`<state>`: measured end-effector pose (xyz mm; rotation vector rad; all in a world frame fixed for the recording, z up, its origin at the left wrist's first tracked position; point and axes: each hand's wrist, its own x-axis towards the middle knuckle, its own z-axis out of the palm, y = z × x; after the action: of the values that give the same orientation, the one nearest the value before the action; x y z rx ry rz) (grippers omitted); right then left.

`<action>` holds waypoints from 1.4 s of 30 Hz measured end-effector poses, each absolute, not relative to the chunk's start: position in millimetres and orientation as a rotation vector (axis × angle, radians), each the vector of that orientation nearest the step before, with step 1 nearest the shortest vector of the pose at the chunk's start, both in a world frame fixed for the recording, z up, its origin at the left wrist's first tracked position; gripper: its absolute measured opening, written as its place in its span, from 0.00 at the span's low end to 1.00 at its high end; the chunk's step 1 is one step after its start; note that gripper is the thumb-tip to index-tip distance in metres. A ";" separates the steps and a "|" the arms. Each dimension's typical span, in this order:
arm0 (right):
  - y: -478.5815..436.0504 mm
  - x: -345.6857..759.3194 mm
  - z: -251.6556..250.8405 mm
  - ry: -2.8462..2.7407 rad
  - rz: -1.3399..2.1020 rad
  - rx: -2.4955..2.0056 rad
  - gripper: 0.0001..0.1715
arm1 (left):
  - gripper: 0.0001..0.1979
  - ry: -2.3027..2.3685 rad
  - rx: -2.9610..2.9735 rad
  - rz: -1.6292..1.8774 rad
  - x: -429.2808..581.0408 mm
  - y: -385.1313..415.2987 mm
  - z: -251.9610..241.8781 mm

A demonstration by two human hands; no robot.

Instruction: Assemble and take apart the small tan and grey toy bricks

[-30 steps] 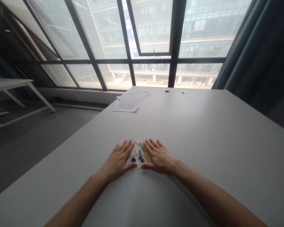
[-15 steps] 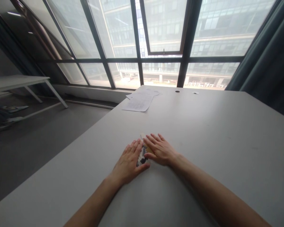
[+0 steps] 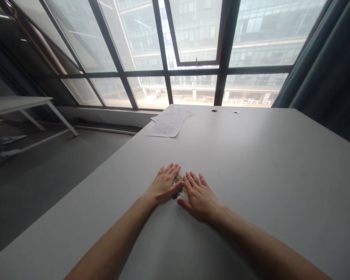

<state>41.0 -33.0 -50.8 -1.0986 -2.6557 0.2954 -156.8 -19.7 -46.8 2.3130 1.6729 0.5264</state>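
A small heap of tan and dark little pieces (image 3: 178,187) lies on the grey table (image 3: 251,163), squeezed between my two hands. My left hand (image 3: 165,183) rests flat on the table on the heap's left side, fingers stretched out and together. My right hand (image 3: 200,196) lies flat on the heap's right side, fingers extended and slightly spread. Both hands press against the heap and cover most of it, so only a narrow strip of pieces shows between them.
Printed paper sheets (image 3: 167,125) lie near the table's far left edge. Two small round spots (image 3: 214,111) sit at the far edge by the large window (image 3: 192,50). Another table (image 3: 20,103) stands at left, a dark curtain (image 3: 323,66) hangs at right.
The hands have pushed closer together, bunching the spread pieces into a tighter heap. My left hand slid forward past the right, and the view shifted a little.
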 end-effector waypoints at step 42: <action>-148.8 270.3 -31.5 -2.874 0.452 -1.019 0.56 | 0.49 1.040 2.706 -0.050 -54.8 -130.1 -25.8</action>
<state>270.3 -148.8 -31.5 -1.0186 -2.8736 0.4525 -54.8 -130.1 -25.8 2.7063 1.0402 -0.0500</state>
